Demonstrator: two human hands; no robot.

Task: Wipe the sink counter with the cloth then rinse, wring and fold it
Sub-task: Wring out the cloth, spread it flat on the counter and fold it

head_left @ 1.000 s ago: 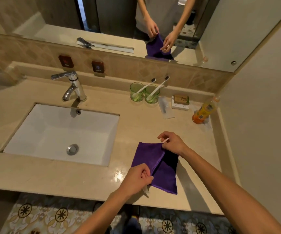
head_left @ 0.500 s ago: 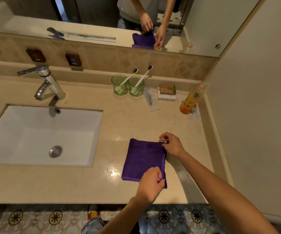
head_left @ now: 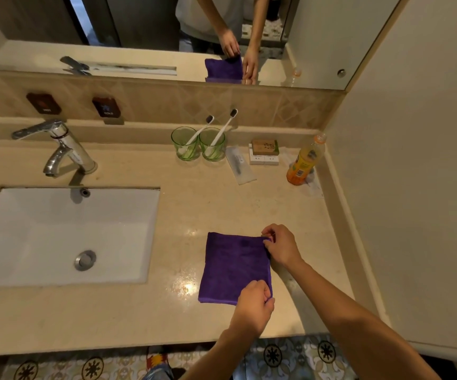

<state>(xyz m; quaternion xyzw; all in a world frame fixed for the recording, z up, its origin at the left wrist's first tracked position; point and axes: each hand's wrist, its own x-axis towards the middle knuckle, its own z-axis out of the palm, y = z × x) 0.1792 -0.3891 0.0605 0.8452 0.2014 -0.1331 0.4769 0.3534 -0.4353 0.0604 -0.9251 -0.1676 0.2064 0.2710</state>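
Observation:
A purple cloth (head_left: 233, 267) lies folded flat as a rectangle on the beige sink counter (head_left: 189, 209), right of the white basin (head_left: 57, 231). My left hand (head_left: 254, 305) pinches the cloth's near right corner. My right hand (head_left: 279, 245) pinches its far right corner. Both hands rest at the cloth's right edge, fingers closed on the fabric.
A chrome tap (head_left: 62, 149) stands behind the basin. Along the back wall are two green glasses (head_left: 198, 144) with toothbrushes, a wrapped packet (head_left: 239, 164), small boxes (head_left: 264, 153) and an orange bottle (head_left: 304, 163). A wall (head_left: 414, 187) closes the right side. Above is a mirror (head_left: 139, 31).
The cloth's raised right half has been laid over, so it now lies as one flat folded rectangle. Both hands stay on its right corners. The camera has shifted right.

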